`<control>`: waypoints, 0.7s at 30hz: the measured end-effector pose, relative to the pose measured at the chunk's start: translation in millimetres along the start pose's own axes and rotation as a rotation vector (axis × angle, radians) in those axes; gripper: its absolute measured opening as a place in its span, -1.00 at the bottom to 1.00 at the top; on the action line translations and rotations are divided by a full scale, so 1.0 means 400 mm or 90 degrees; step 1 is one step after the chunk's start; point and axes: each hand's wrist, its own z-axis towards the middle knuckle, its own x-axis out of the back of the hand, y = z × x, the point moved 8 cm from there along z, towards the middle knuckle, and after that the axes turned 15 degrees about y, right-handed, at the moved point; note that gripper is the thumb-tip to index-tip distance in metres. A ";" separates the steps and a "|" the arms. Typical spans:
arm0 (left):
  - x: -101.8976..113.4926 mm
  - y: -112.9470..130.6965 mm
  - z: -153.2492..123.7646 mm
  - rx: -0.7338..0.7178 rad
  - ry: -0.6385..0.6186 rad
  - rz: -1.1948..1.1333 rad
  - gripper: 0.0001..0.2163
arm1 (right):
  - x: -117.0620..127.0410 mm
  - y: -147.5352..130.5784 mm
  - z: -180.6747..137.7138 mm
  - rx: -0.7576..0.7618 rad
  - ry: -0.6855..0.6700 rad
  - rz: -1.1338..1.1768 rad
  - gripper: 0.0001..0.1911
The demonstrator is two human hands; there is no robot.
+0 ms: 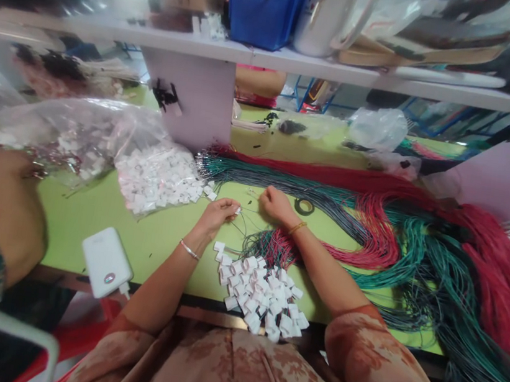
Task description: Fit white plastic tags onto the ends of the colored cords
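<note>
Your left hand [218, 212] pinches a small white connector [237, 210], light and rigid, just left of the tape ring [304, 207]; your right hand [274, 204] nips thin floppy wires [251, 220]—grip near their ends.

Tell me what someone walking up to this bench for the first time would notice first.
Most likely the great sweep of red and green wires spread over the right side of the green table. Next, the pile of small white connectors at the near edge, between the person's forearms, with the left hand pinching one and the right hand at thin wire ends. A clear bag of white connectors lies left of the hands.
</note>
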 end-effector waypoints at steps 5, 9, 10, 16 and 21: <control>-0.009 -0.002 -0.006 0.010 -0.010 -0.031 -0.74 | 0.041 -0.017 0.014 0.006 0.056 0.088 -0.88; -0.008 0.000 -0.010 0.008 -0.003 -0.037 -0.74 | 0.052 -0.020 0.039 -0.046 0.069 0.125 -0.89; -0.007 0.000 -0.010 0.008 0.001 -0.040 -0.75 | 0.052 -0.028 0.045 -0.054 0.058 0.158 -0.89; -0.018 -0.006 -0.011 0.033 -0.023 -0.102 -0.78 | 0.070 -0.118 0.040 -0.049 0.016 0.362 -0.82; -0.033 -0.013 -0.012 0.057 -0.052 -0.165 -0.82 | 0.087 -0.153 -0.037 -0.034 0.016 0.357 -0.85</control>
